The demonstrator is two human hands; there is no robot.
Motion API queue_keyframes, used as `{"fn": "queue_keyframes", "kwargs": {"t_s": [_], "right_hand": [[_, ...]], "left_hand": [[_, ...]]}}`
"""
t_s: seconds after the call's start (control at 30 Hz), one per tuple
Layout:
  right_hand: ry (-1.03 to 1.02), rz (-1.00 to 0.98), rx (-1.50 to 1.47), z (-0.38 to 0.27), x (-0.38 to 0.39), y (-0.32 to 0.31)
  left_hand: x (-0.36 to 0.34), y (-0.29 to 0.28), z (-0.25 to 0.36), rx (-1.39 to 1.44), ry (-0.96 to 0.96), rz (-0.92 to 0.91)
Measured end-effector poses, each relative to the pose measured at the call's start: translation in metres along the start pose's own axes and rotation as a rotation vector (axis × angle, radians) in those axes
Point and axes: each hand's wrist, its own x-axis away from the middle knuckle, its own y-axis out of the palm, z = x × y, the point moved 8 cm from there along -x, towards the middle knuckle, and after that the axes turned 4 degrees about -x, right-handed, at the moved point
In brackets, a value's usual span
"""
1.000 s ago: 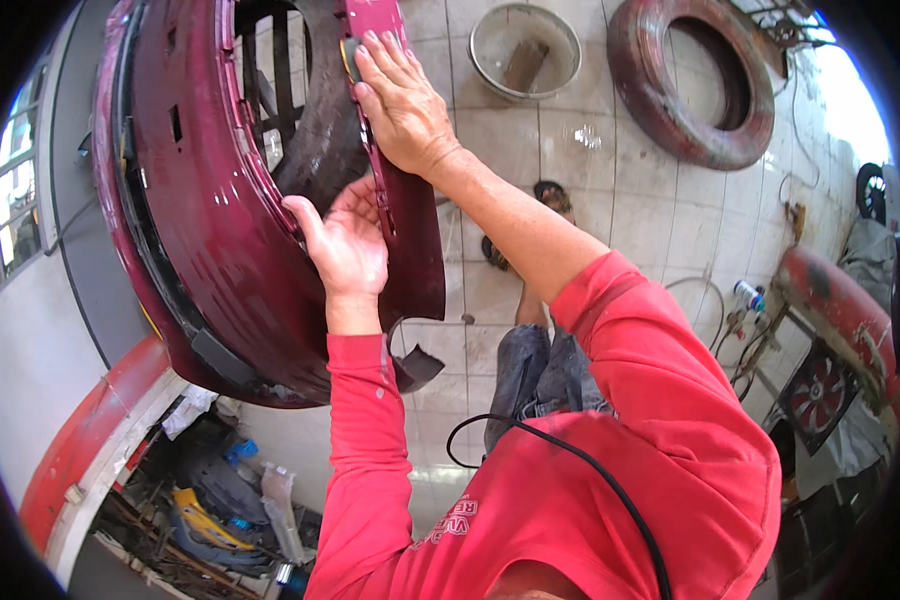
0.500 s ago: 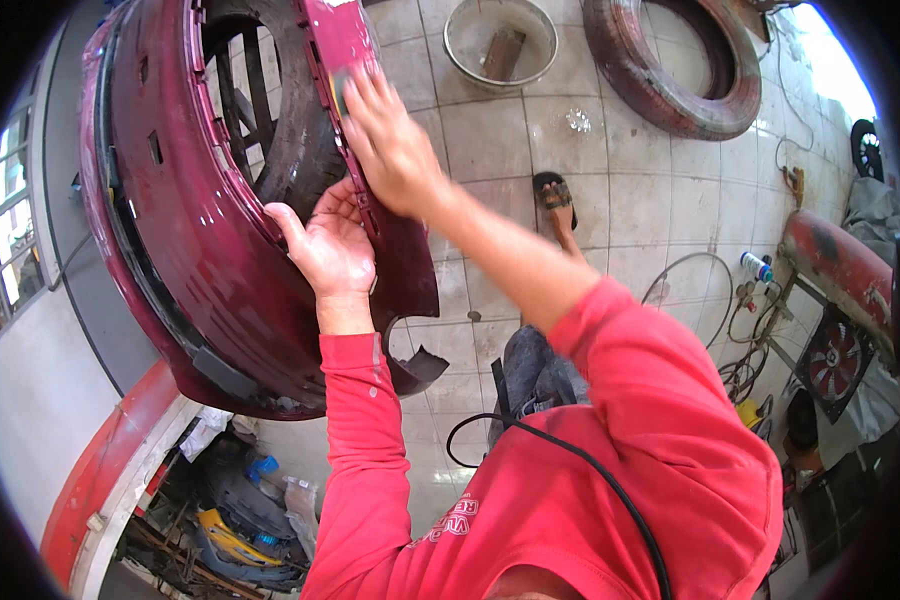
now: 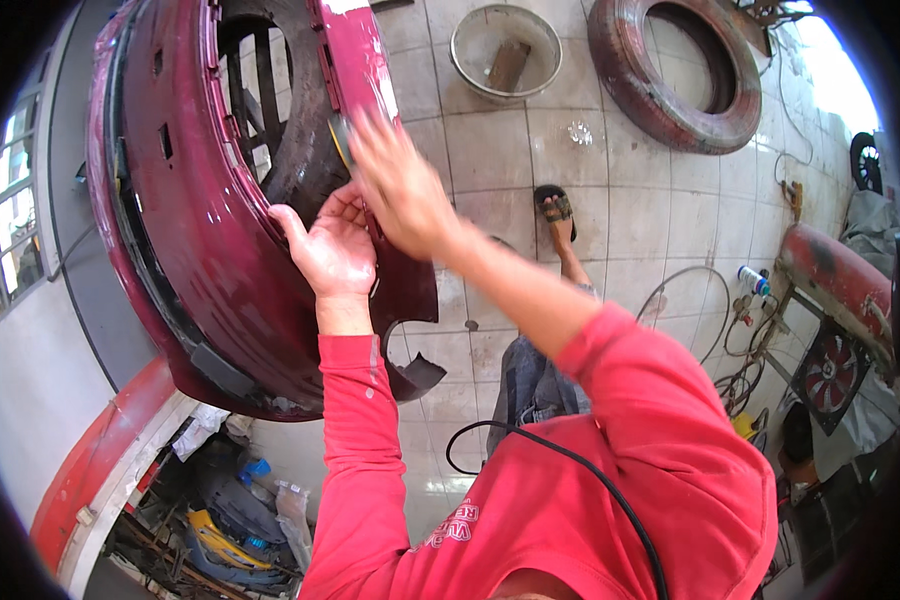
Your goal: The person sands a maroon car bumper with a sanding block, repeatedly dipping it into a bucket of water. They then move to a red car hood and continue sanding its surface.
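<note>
A glossy maroon car bumper fills the left half of the view, its oval opening showing a dark tire behind. My right hand, blurred, presses a thin yellow-and-dark pad against the narrow painted strip on the opening's right side; white wet-looking streaks or glare lie higher on that strip. Just left of it, my left hand is palm up, fingers curled at the strip's lower inner edge, thumb raised against the opening's left edge. Part of its fingertips is hidden behind my right hand.
A metal basin holding a brown block and a worn tire lie on the tiles. A red cylinder, hoses, a bottle and a fan stand at right. Stacked parts fill the lower left.
My right hand has slid down the strip toward me with the pad, uncovering more of its upper part. My left hand stays in place. My sandalled foot shows more fully.
</note>
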Motion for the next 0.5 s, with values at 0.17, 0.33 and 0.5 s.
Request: {"fn": "queue_keyframes", "kwargs": {"t_s": [0.17, 0.33, 0.5], "right_hand": [[-0.023, -0.195, -0.072, -0.019, 0.129, 0.016], [-0.124, 0.045, 0.044, 0.029, -0.041, -0.012], [0.066, -0.074, -0.052, -0.009, 0.090, 0.014]], "left_hand": [[0.004, -0.004, 0.003, -0.008, 0.013, -0.141], [-0.001, 0.000, 0.000, -0.025, -0.001, -0.122], [0.005, 0.008, 0.002, -0.065, 0.046, -0.032]]}}
